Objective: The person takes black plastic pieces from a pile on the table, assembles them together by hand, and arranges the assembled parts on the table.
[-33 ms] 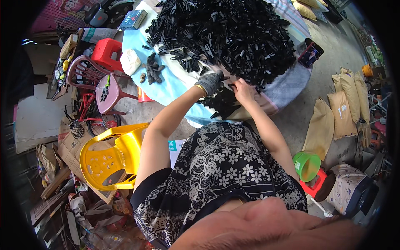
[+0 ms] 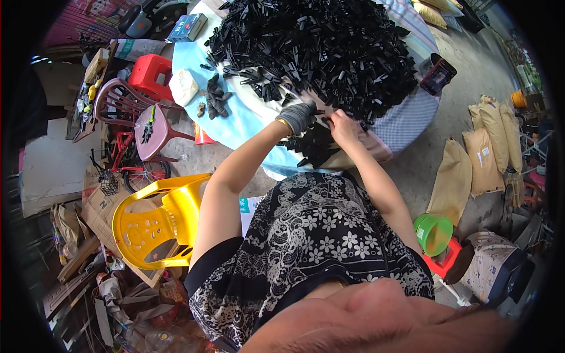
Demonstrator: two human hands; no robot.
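Note:
A large heap of small black plastic clips [image 2: 318, 47] covers most of the round, cloth-covered table [image 2: 250, 144]. At its near edge, my left hand [image 2: 298, 116], in a grey glove, is closed on a small black clip [image 2: 319, 112] whose tip sticks out toward the right. My bare right hand [image 2: 344, 128] is close beside it, thumb and fingers pinched together; what they hold is too small and dark to make out. Below and between my hands, a smaller pile of black clips [image 2: 315, 148] lies near the table's front edge.
Left on the table are dark grey gloves [image 2: 216, 96], a white bundle [image 2: 184, 87] and a blue box [image 2: 188, 27]. A phone [image 2: 438, 75] stands at the right edge. Around the table are a yellow chair [image 2: 159, 222], a pink chair [image 2: 154, 130], a green tub [image 2: 433, 234] and tan sacks [image 2: 482, 162].
My hands stay almost in the same place, still close together over the near edge of the heap. The picture on the phone's screen differs.

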